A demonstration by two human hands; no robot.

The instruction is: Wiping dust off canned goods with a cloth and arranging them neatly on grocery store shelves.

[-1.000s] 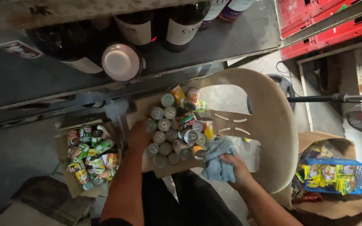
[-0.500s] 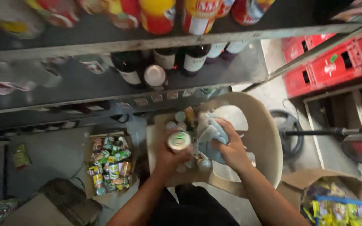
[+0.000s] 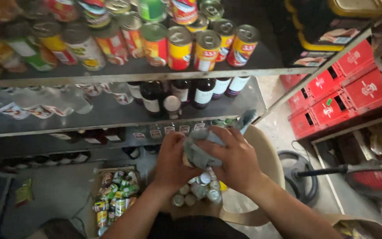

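Both hands meet above the chair: the left hand [image 3: 173,159] grips a mostly hidden can, while the right hand [image 3: 235,159] presses a grey-blue cloth [image 3: 200,150] around it from the right.

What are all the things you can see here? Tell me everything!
cans: many, red and yellow, top shelf
bottles: several, dark, middle shelf
shelves: three, grey metal, left
chair: one, beige, under hands
small cans: many, silver tops, on chair
box of cans: one, mixed colours, floor
crates: several, red, right
fan: one, red, right
cloth: one, grey-blue, wrapped in both hands
left hand: on cloth
right hand: on cloth
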